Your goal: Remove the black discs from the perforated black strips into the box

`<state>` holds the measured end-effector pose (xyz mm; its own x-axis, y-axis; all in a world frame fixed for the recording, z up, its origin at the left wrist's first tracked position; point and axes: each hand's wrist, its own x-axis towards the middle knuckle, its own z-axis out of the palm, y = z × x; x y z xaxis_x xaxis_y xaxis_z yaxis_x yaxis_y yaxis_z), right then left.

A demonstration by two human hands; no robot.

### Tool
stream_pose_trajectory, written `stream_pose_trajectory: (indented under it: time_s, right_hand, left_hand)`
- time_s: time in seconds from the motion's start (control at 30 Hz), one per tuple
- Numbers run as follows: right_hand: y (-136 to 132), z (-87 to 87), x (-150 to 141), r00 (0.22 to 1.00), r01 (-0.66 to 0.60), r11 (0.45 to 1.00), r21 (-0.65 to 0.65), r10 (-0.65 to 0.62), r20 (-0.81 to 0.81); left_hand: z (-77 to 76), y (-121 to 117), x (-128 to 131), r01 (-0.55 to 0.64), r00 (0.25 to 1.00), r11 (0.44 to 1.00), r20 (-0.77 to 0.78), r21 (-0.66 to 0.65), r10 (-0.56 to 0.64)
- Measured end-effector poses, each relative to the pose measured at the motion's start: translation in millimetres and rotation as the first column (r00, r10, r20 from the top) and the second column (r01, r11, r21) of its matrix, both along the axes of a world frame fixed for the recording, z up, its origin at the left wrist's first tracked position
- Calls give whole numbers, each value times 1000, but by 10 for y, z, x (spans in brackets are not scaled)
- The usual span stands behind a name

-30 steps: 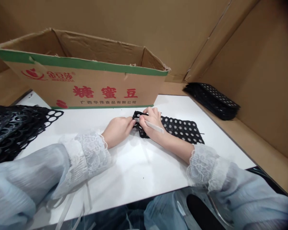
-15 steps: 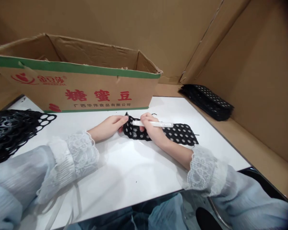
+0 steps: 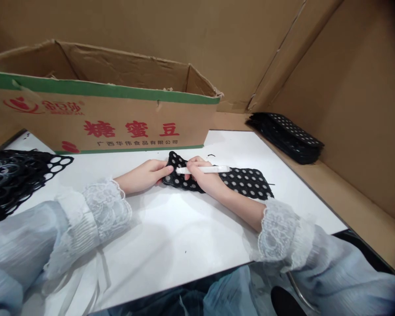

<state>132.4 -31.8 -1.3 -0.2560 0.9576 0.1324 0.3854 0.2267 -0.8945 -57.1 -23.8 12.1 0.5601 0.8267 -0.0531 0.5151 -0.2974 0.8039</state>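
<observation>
A black strip full of round holes [image 3: 246, 182] lies across the white tabletop [image 3: 171, 237], its left end raised a little. My left hand [image 3: 145, 176] pinches that end between thumb and fingers. In my right hand [image 3: 202, 173] is a slim white pen-shaped tool [image 3: 213, 169], held like a pen, its tip over the strip's left part near my left thumb. The right hand rests on the strip and hides its middle. What kind of tip the tool has is too small to tell.
Behind the hands stands an open cardboard box [image 3: 131, 118] with red lettering. A heap of black ring-patterned sheets [image 3: 13, 180] lies at left. Stacked black perforated strips [image 3: 286, 136] sit at right beside the cardboard wall [image 3: 355, 114]. Small black scraps [image 3: 211, 155] dot the table.
Both hands and the white tool have shifted slightly left in view. The strip's left end now lies flatter, showing more of its holes; earlier it was curled up more.
</observation>
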Motion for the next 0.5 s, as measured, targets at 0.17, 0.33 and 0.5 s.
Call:
stream_pose_trajectory:
  time_s: [0.17,0.33,0.5]
  right_hand:
    - [-10,-3,-42,996,-63,996,58,59,72]
    - [-15,-31,-206,992,-25,984,174,2,129]
    - [32,-59,-243,996,40,980,193,-54,69]
  left_hand:
    - [-66,-131,97,-29,949,919,-278,392,149]
    - [-122,-283,165,91,817,763,-486,640,310]
    - [-94,-194,107,-72,904,883,-343,464,254]
